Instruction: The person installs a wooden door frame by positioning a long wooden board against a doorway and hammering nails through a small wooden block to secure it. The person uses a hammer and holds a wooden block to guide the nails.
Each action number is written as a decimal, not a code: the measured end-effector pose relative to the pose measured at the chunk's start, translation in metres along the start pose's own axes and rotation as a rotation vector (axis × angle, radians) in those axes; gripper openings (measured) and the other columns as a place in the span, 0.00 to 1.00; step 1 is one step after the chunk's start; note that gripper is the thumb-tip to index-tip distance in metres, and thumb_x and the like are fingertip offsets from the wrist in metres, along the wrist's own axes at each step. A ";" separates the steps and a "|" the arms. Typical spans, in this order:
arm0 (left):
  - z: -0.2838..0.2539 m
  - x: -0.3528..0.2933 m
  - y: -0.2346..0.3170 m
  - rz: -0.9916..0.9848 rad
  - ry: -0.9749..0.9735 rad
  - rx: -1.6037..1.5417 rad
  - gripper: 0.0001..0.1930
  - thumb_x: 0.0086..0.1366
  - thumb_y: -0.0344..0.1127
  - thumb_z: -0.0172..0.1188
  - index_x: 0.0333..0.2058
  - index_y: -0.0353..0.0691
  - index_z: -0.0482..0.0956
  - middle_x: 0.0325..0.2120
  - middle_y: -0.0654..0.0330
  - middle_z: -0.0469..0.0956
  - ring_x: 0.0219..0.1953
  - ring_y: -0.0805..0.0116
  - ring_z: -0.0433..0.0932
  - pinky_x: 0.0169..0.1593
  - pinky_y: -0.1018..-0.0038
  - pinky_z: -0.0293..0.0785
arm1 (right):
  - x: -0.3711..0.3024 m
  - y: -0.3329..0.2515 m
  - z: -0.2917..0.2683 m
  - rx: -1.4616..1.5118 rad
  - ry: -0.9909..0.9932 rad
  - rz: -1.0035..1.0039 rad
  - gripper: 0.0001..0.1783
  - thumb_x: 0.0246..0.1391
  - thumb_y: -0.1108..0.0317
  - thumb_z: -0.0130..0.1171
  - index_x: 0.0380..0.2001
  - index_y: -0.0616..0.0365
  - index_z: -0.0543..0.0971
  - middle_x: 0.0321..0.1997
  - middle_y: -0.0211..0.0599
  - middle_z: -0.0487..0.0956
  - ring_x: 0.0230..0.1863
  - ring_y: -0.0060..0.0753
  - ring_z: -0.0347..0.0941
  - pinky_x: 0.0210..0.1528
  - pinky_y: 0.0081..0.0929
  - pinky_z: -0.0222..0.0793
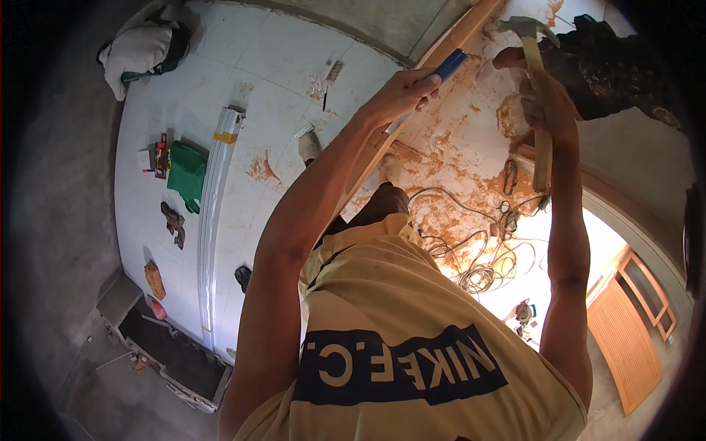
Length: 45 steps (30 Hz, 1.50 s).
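Note:
My left hand [412, 92] is closed around a blue-handled chisel [451, 66]. The handle's end sticks up past my fingers, and the blade is hidden. It is over the long edge of a wooden board [457, 35] that runs beneath my hand toward my body. To the right, my right hand [543, 106] grips a claw hammer [534, 55] by its pale yellow handle. The hammer's metal head is up at the top, apart from the chisel. The handle's butt hangs below my fist.
Reddish-brown dust [471, 132] covers the floor right of the board. Coiled cables [478, 275] lie near a bright doorway. Wooden panels [625, 345] lean at far right; dark patterned cloth [610, 70] is beyond the hammer. At left are long metal profiles [217, 191] and a green bag [187, 173].

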<state>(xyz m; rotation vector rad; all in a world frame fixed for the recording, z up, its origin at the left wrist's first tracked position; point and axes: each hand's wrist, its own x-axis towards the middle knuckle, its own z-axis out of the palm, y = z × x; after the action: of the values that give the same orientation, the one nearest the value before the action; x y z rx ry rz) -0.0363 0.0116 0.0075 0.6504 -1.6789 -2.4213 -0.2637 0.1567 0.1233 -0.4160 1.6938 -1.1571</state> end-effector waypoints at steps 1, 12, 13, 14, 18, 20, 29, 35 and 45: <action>0.000 -0.001 -0.001 -0.001 0.007 -0.003 0.22 0.71 0.55 0.53 0.43 0.39 0.78 0.26 0.70 0.70 0.24 0.81 0.61 0.32 0.79 0.64 | -0.002 0.000 0.006 0.011 -0.008 0.037 0.18 0.64 0.56 0.51 0.52 0.51 0.76 0.21 0.17 0.66 0.14 0.07 0.54 0.13 0.13 0.49; -0.001 0.002 -0.004 -0.040 0.031 0.008 0.23 0.71 0.56 0.52 0.46 0.40 0.77 0.27 0.70 0.69 0.24 0.80 0.62 0.31 0.78 0.65 | 0.001 -0.004 -0.001 -0.032 -0.263 0.135 0.18 0.67 0.55 0.48 0.49 0.56 0.74 0.21 0.14 0.63 0.14 0.05 0.53 0.11 0.09 0.48; -0.003 0.003 -0.005 -0.040 0.032 0.007 0.23 0.71 0.56 0.52 0.46 0.40 0.77 0.27 0.70 0.69 0.24 0.80 0.62 0.31 0.78 0.65 | 0.010 -0.005 -0.003 -0.038 -0.167 0.073 0.18 0.66 0.55 0.49 0.48 0.56 0.75 0.22 0.14 0.63 0.14 0.05 0.53 0.11 0.09 0.48; -0.001 0.004 -0.006 -0.036 0.036 0.013 0.22 0.71 0.56 0.52 0.44 0.40 0.77 0.27 0.70 0.69 0.24 0.80 0.62 0.31 0.78 0.65 | 0.014 -0.006 -0.005 -0.046 -0.070 0.012 0.18 0.66 0.54 0.49 0.47 0.57 0.75 0.22 0.14 0.63 0.14 0.05 0.53 0.11 0.09 0.48; 0.000 0.006 -0.008 -0.030 0.043 0.009 0.22 0.71 0.56 0.52 0.40 0.40 0.77 0.27 0.69 0.69 0.24 0.79 0.62 0.31 0.77 0.65 | 0.013 -0.002 0.002 -0.096 -0.023 0.034 0.17 0.66 0.54 0.50 0.47 0.55 0.75 0.22 0.15 0.64 0.14 0.05 0.53 0.11 0.09 0.48; 0.000 0.005 -0.009 -0.048 0.059 0.029 0.22 0.71 0.56 0.52 0.41 0.40 0.78 0.27 0.69 0.69 0.24 0.79 0.62 0.31 0.77 0.65 | 0.009 -0.011 0.004 -0.144 -0.135 0.132 0.16 0.65 0.55 0.52 0.45 0.55 0.75 0.22 0.15 0.63 0.14 0.06 0.53 0.12 0.10 0.49; 0.000 0.005 -0.010 -0.045 0.095 0.061 0.22 0.70 0.57 0.52 0.39 0.40 0.78 0.26 0.69 0.70 0.24 0.79 0.63 0.30 0.76 0.66 | 0.034 0.002 -0.018 -0.027 -0.140 -0.003 0.23 0.66 0.56 0.51 0.59 0.58 0.70 0.27 0.17 0.67 0.19 0.07 0.56 0.17 0.09 0.50; -0.001 0.004 -0.012 -0.069 0.111 0.052 0.22 0.70 0.56 0.53 0.39 0.39 0.78 0.26 0.68 0.71 0.24 0.79 0.63 0.30 0.76 0.66 | 0.041 0.007 -0.029 0.034 -0.376 0.183 0.23 0.67 0.57 0.50 0.60 0.55 0.69 0.32 0.18 0.69 0.20 0.08 0.58 0.16 0.10 0.50; 0.001 0.007 -0.010 -0.061 0.097 0.035 0.21 0.71 0.54 0.53 0.35 0.39 0.78 0.26 0.68 0.70 0.24 0.78 0.63 0.31 0.75 0.66 | 0.036 0.010 -0.020 -0.054 -0.253 -0.017 0.21 0.67 0.54 0.50 0.55 0.55 0.73 0.26 0.17 0.68 0.18 0.08 0.55 0.16 0.11 0.52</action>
<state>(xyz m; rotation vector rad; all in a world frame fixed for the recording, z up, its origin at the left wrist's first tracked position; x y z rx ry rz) -0.0417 0.0137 -0.0034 0.8217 -1.6910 -2.3636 -0.2943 0.1456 0.0968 -0.5869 1.5051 -1.0258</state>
